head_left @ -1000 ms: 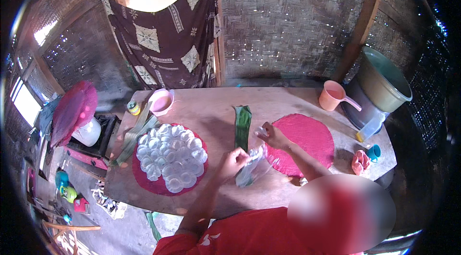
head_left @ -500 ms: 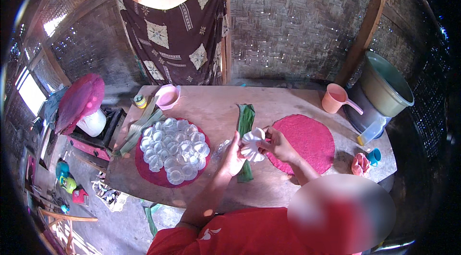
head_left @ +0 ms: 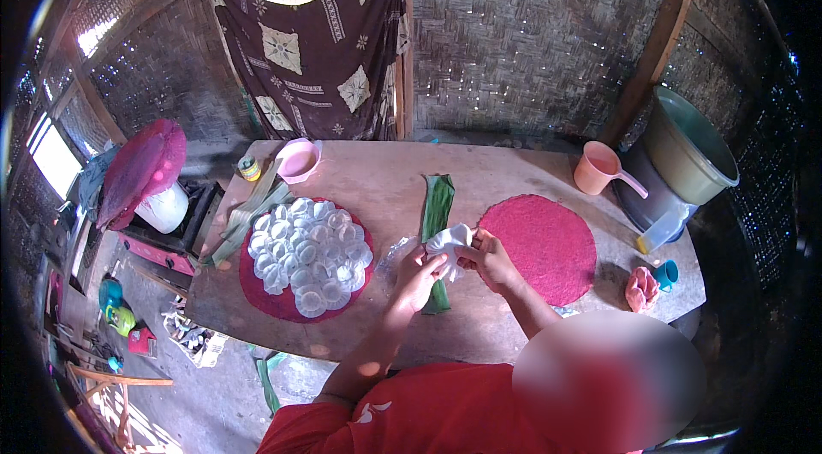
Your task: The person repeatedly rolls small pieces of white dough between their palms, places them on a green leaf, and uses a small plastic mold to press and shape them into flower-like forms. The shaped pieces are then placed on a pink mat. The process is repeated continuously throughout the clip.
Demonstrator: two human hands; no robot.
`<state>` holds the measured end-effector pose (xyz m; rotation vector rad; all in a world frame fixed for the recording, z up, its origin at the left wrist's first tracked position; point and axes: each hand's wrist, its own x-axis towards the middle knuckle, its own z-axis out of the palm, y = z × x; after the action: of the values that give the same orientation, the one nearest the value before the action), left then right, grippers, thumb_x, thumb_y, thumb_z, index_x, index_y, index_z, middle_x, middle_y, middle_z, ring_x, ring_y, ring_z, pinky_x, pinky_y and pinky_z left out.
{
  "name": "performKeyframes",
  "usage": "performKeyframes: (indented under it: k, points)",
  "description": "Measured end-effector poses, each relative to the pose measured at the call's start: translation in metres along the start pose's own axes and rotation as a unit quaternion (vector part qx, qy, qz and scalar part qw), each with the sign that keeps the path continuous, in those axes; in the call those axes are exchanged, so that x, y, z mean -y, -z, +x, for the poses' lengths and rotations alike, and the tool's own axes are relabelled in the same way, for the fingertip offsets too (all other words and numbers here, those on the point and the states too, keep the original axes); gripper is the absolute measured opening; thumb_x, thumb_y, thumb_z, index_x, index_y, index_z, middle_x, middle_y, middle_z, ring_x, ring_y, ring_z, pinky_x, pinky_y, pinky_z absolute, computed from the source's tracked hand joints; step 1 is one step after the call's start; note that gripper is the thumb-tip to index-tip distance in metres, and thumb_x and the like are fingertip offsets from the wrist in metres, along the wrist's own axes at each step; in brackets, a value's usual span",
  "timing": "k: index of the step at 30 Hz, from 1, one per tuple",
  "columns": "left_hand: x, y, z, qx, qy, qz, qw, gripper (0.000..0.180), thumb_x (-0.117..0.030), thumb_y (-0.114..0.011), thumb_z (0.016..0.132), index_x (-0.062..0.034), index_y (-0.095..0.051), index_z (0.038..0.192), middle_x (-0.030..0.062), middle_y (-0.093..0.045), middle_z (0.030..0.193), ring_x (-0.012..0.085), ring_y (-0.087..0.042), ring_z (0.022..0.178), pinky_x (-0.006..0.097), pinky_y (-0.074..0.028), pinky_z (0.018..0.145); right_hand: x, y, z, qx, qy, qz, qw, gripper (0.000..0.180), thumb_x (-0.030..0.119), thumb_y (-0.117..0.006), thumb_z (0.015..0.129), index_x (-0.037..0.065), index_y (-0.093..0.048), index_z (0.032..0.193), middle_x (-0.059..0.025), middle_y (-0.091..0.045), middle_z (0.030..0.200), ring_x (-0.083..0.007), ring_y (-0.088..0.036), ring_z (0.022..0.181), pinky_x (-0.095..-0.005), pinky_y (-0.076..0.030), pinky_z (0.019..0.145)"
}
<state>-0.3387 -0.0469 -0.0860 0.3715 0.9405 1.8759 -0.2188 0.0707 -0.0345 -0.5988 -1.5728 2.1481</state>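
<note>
Between my two hands is a soft-looking white piece with a wavy, ruffled edge; its exact material I cannot make out. My left hand pinches it from the left and below, and my right hand pinches its right edge. Below it on the table lies a green leaf strip, partly hidden by my hands. To the left, a heap of small white cup-shaped pieces covers most of a round dark-pink mat. A bare round pink mat lies just right of my right hand.
The wooden table also bears a pink bowl, a small yellow jar, pale dry leaves, a pink dipper, a teal cup and a pink bunched object. A large basin stands at the far right.
The white piece has turned in my fingers and looks more folded over. My left hand has gone from spread fingers to a pinch. The view has shifted slightly.
</note>
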Motion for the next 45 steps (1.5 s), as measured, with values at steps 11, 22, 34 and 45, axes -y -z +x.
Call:
performKeyframes:
  k: [11, 22, 34, 45]
  points:
    - [0.008, 0.005, 0.003, 0.02, -0.053, -0.015, 0.998, 0.035, 0.005, -0.06, 0.083, -0.0028, -0.053, 0.116, 0.0036, -0.058, 0.104, 0.0119, -0.056, 0.092, 0.027, -0.046, 0.08, -0.011, -0.012, -0.001, -0.057, 0.012, 0.038, 0.998, 0.02, 0.005, -0.063, 0.086, 0.005, -0.051, 0.102, -0.0018, -0.06, 0.08, -0.01, -0.057, 0.064, -0.0245, -0.044, 0.055]
    - [-0.001, -0.003, -0.001, -0.018, -0.065, -0.079, 0.995, 0.019, -0.004, -0.06, 0.088, -0.0032, -0.054, 0.106, 0.0017, -0.056, 0.084, 0.0107, -0.054, 0.073, 0.028, -0.045, 0.067, -0.036, 0.028, 0.015, -0.15, -0.012, -0.257, 0.955, 0.035, 0.015, -0.061, 0.087, 0.005, -0.053, 0.119, -0.0082, -0.062, 0.09, -0.018, -0.059, 0.07, -0.0308, -0.047, 0.06]
    - [-0.002, -0.006, 0.0, -0.076, -0.144, -0.191, 0.968, 0.035, -0.034, -0.045, 0.1, -0.0012, -0.056, 0.103, 0.0073, -0.063, 0.094, 0.0167, -0.062, 0.088, 0.032, -0.049, 0.084, -0.04, -0.017, -0.001, 0.032, -0.163, 0.32, 0.933, 0.036, 0.027, -0.046, 0.099, -0.001, -0.053, 0.121, -0.0121, -0.059, 0.118, -0.0229, -0.058, 0.106, -0.0392, -0.044, 0.097]
    - [-0.031, -0.01, -0.02, -0.084, -0.179, 0.229, 0.953, 0.044, -0.042, -0.047, 0.098, -0.001, -0.062, 0.094, 0.0018, -0.061, 0.082, 0.0083, -0.054, 0.074, 0.025, -0.042, 0.064, 0.002, -0.017, -0.011, 0.03, -0.015, 0.064, 0.997, 0.028, 0.02, -0.051, 0.098, -0.001, -0.059, 0.114, -0.0091, -0.063, 0.104, -0.0174, -0.061, 0.096, -0.0326, -0.049, 0.086]
